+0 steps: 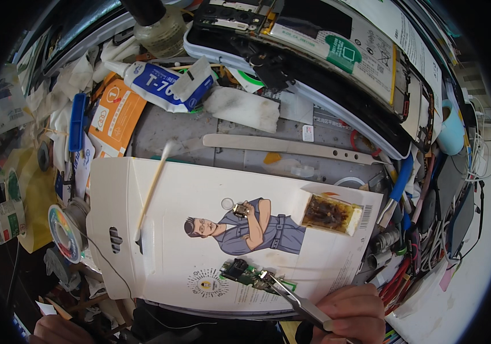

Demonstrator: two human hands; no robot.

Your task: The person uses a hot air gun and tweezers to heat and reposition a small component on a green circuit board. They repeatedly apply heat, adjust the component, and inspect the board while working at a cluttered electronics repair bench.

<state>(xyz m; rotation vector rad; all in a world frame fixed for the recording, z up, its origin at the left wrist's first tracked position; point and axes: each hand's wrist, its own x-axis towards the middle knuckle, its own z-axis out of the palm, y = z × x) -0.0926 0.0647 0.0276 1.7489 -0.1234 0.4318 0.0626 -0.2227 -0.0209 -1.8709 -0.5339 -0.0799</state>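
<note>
My right hand (353, 312) at the lower right grips metal tweezers (291, 296), whose tips pinch a small green circuit board (244, 274) lying on a white cardboard package (199, 189) with a drawn figure on it. A tiny metal part (240, 210) rests on the package's middle. My left hand (56, 331) shows only partly at the bottom left edge; what it grips is not clear. An opened phone (314, 51) with its insides showing lies at the top.
A cotton swab (152, 186) lies across the package's left side. A stained sponge pad (331, 214) sits on its right. A metal spatula (291, 147), a blue-and-white glue tube (162, 84), a solder spool (65, 232), a glass bottle (162, 28) and tangled cables (411, 252) crowd around.
</note>
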